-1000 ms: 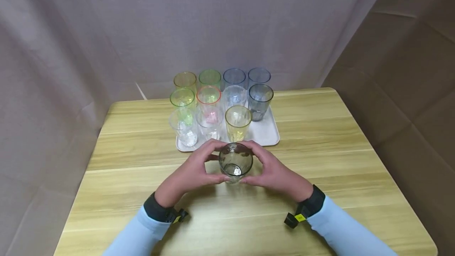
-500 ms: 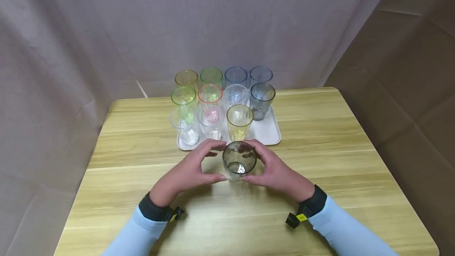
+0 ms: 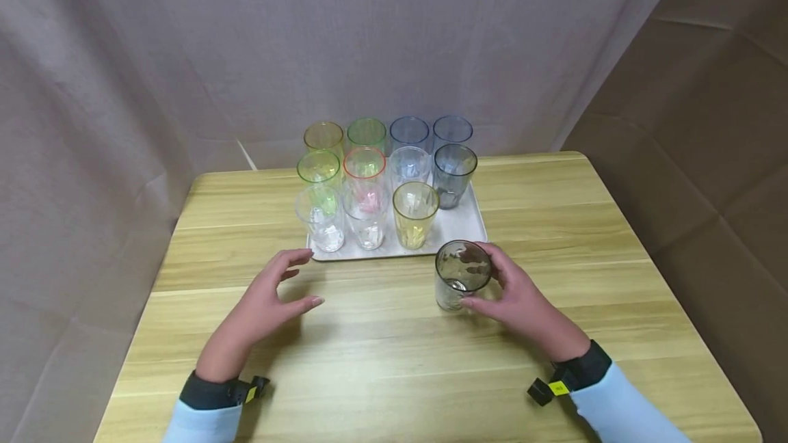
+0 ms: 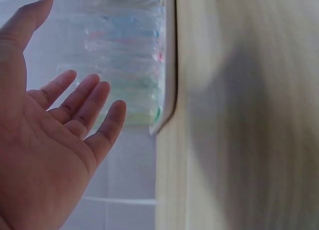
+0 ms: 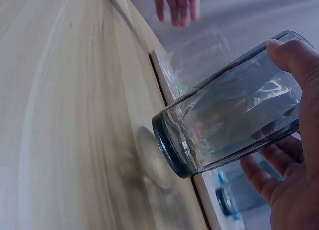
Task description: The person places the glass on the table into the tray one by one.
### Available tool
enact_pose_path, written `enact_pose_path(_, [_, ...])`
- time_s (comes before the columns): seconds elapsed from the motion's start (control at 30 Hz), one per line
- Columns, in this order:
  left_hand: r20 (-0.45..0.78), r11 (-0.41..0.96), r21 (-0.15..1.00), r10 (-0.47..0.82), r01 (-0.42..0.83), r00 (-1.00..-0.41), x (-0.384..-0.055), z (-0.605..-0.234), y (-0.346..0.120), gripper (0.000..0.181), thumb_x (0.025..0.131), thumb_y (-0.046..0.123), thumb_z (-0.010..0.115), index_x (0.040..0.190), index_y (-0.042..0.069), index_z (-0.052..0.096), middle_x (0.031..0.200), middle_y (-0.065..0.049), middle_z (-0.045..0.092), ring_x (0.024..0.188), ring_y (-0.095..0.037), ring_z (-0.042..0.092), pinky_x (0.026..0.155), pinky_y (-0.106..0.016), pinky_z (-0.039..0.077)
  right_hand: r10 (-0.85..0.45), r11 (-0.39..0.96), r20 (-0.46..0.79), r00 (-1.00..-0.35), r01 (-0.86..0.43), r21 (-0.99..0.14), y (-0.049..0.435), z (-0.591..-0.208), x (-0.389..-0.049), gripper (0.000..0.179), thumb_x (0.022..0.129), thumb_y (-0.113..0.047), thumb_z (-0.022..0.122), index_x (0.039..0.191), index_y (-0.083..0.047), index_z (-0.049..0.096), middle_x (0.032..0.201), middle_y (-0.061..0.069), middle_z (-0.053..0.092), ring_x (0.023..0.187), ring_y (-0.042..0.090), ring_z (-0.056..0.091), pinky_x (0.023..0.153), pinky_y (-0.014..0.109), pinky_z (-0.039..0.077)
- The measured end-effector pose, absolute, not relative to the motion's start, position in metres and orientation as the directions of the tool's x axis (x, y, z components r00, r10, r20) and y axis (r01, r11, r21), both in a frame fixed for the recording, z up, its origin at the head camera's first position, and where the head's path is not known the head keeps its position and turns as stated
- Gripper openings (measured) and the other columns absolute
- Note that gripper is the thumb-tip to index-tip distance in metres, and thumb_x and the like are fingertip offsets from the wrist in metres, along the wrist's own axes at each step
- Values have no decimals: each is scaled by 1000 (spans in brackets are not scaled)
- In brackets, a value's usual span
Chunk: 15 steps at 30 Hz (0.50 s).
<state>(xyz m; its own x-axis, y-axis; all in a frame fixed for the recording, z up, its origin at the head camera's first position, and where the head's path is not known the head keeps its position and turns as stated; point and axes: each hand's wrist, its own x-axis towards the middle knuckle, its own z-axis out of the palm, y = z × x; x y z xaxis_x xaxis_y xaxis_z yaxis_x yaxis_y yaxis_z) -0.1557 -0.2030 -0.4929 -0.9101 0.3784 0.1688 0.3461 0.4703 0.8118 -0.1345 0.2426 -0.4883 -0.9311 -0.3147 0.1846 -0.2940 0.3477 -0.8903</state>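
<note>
A smoky grey drinking glass (image 3: 458, 272) is gripped at its right side by my right hand (image 3: 520, 296), thumb in front and fingers behind. In the right wrist view the glass (image 5: 229, 110) is held above the wooden table, its shadow apart from its base. My left hand (image 3: 261, 310) is held over the table to the left, fingers spread and nothing in them; the left wrist view shows its bare palm (image 4: 45, 155). Just behind the hands stands a white tray (image 3: 468, 227) with rows of tinted and clear glasses, a yellow glass (image 3: 415, 217) in front among them.
A dark grey glass (image 3: 454, 176) stands at the tray's right side, and a clear glass (image 3: 321, 221) at its front left corner. Beneath lies the wooden table (image 3: 382, 374). A grey curtain (image 3: 369, 33) hangs behind, and brown cloth (image 3: 720, 156) at the right.
Both hands were around the smoky glass. The left hand has let go and moved left, away from it. The right hand has carried the glass to the right.
</note>
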Motion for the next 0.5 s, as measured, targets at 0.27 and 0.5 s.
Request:
enact_pose_path(0.27, [163, 476, 812, 370, 337, -915, -151, -499, -209, 78, 84, 32, 87, 147, 5, 51, 148, -10, 52, 137, -26, 47, 111, -54, 44, -272, 366, 207, -940, -300, -881, 259, -492, -142, 86, 80, -14, 90, 154, -16, 44, 144, 6, 57, 133, 21, 51, 112, 20, 39])
enact_pose_path(0.5, [141, 500, 797, 392, 338, -909, -152, -497, -201, 80, 85, 41, 86, 148, 8, 50, 147, -7, 52, 135, -25, 48, 111, -52, 45, -247, 350, 283, -927, -358, -866, 265, -479, -177, 85, 84, -2, 85, 156, -10, 41, 144, 13, 56, 132, 25, 51, 111, 23, 41])
